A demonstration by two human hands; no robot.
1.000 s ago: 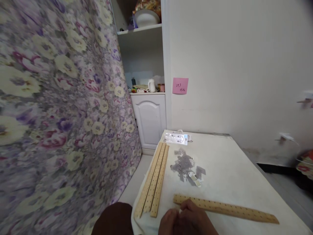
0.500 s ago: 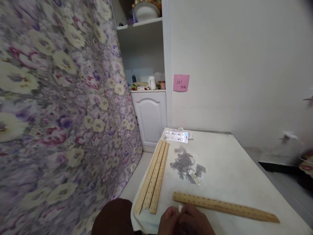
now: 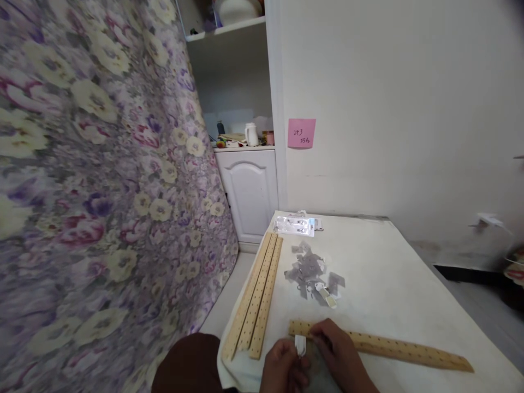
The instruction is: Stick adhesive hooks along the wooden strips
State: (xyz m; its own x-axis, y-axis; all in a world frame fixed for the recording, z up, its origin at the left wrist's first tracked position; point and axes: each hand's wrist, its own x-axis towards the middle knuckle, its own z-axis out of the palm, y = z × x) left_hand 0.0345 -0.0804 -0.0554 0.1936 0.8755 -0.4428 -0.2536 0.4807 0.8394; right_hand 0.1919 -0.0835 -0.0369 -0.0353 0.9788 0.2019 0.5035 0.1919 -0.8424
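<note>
My left hand (image 3: 282,364) is closed on a small white flat piece (image 3: 300,345), possibly a card or tag, near the front edge of the table. Just right of it, my right hand (image 3: 339,352) reaches over a wooden strip with rows of holes (image 3: 393,348). Its fingers are bent together at the strip's left part; anything between them is hidden. Beyond the strip lies a heap of small clear plastic bags (image 3: 309,267) with little pieces among them, including a pale tag (image 3: 327,297).
Three more perforated wooden strips (image 3: 257,300) lie side by side along the table's left edge. A clear blister pack (image 3: 293,225) is at the far end of the white-covered table (image 3: 380,273). A floral curtain (image 3: 123,218) hangs at left; a pink note (image 3: 302,133) is on the wall.
My hands, close together before, have moved apart. The right went forward onto the wooden strip, and the white piece now shows plainly in my left hand. The view shifted slightly.
</note>
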